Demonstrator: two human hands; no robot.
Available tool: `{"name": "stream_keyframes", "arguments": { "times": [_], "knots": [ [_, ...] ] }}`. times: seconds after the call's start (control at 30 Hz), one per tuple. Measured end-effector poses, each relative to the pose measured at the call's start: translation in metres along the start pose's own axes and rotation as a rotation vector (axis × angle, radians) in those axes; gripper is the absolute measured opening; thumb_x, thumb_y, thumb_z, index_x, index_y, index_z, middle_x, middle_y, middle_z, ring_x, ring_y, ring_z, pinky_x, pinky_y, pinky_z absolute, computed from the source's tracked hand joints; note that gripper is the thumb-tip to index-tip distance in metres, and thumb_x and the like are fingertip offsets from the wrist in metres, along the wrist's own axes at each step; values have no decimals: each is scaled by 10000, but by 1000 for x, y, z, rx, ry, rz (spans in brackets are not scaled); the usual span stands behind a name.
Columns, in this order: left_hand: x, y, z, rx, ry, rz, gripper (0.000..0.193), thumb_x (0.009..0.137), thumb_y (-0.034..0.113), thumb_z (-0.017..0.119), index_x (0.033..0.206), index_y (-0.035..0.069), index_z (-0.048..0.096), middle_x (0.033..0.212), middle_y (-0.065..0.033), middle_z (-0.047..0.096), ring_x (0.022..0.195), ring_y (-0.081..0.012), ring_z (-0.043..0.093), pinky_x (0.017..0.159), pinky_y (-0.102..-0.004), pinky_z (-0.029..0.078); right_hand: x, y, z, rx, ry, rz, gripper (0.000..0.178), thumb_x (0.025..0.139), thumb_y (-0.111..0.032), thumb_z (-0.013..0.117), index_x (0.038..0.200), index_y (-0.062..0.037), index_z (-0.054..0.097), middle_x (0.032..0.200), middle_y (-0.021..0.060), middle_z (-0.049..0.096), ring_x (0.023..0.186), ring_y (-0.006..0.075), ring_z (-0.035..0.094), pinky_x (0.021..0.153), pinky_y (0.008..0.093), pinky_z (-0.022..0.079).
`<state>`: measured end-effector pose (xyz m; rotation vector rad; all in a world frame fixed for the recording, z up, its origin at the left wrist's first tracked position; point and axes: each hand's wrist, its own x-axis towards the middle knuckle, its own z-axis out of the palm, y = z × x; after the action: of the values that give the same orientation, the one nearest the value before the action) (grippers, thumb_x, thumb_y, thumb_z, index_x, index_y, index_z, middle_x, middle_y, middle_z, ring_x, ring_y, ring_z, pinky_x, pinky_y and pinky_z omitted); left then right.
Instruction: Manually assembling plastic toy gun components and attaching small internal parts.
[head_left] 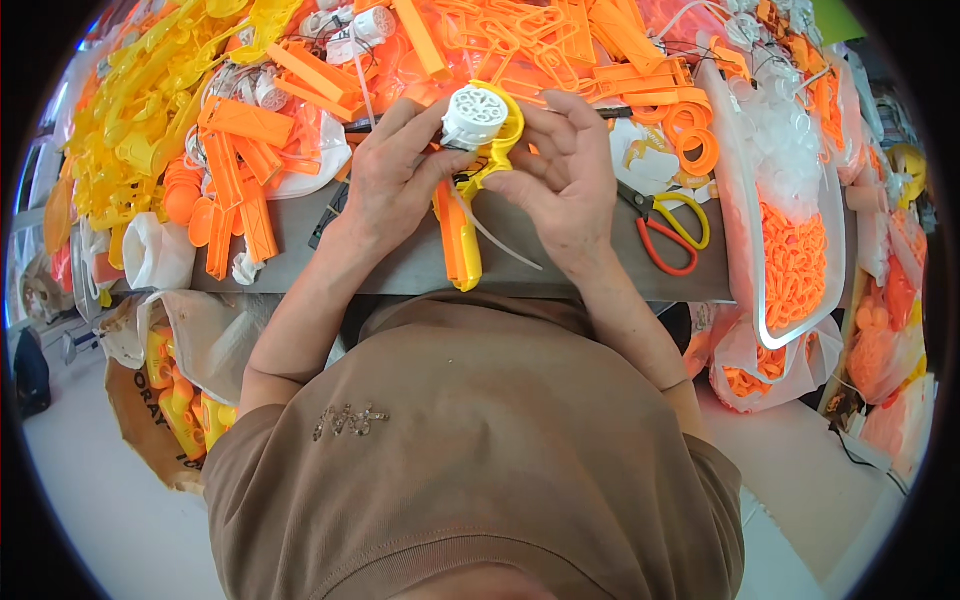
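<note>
Above the table's near edge, both hands hold a pistol-shaped plastic toy. My left hand [390, 185] is closed around its left side, with thumb and fingers at a white round part [474, 115] that has an openwork face. A yellow plastic shell [510, 130] curves around the right of that part. My right hand [568, 185] has its thumb against this shell, while its other fingers curl behind and are partly hidden. The toy's orange and yellow handle [459, 240] points down toward me. From it a thin whitish tube [500, 245] hangs to the right.
Scissors [672, 230] with red and yellow handles lie right of my hands. Orange panels [240, 185] and yellow parts [130, 140] are heaped left. Orange rings [697, 150] lie right, beside a clear bin [765, 325] of small orange pieces. A paper bag [140, 400] stands below left.
</note>
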<state>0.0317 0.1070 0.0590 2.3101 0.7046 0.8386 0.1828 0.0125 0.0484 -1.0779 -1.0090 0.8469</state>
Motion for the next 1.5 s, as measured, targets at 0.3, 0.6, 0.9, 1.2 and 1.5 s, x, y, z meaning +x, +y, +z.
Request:
{"name": "stream_keyframes", "arguments": {
  "times": [0.3, 0.6, 0.9, 1.2, 1.5],
  "knots": [
    [1, 5, -6, 30, -61, 4, 431, 746, -2, 670, 1166, 7, 572, 882, -103, 537, 792, -230, 571, 679, -317, 473, -12, 6, 13, -83, 59, -124, 615, 767, 29, 688, 1269, 26, 333, 1279, 208, 473, 1159, 257, 516, 978, 389, 447],
    [0, 12, 1, 51, -39, 55, 474, 722, -33, 676, 1176, -9, 545, 916, -126, 525, 818, -280, 580, 691, -340, 481, -18, 10, 13, -172, 87, -203, 560, 791, 61, 647, 1263, 26, 347, 1253, 199, 496, 1167, 247, 513, 983, 379, 445],
    [4, 14, 28, 131, -47, 270, 459, 702, 112, 714, 1123, 4, 567, 831, -109, 499, 720, -262, 532, 625, -347, 446, -35, 8, -30, -328, 124, 27, 511, 793, 42, 631, 1255, 20, 414, 1214, 135, 533, 1133, 171, 509, 877, 274, 445],
    [-5, -2, 34, 198, -69, 368, 353, 698, 161, 726, 1005, 28, 614, 878, -87, 555, 759, -255, 523, 677, -361, 437, -56, 25, -39, -674, 80, 60, 486, 768, 8, 660, 1215, -7, 472, 882, 78, 566, 701, 122, 534, 639, 244, 454],
    [-62, 22, 30, 376, -109, 193, 520, 728, 205, 711, 1184, 21, 544, 1230, -176, 490, 1151, -347, 450, 969, -444, 346, -110, 4, -35, -1104, -206, -200, 298, 654, -171, 751, 841, -49, 554, 911, 85, 532, 830, 285, 499, 704, 373, 375]
  ]
}}
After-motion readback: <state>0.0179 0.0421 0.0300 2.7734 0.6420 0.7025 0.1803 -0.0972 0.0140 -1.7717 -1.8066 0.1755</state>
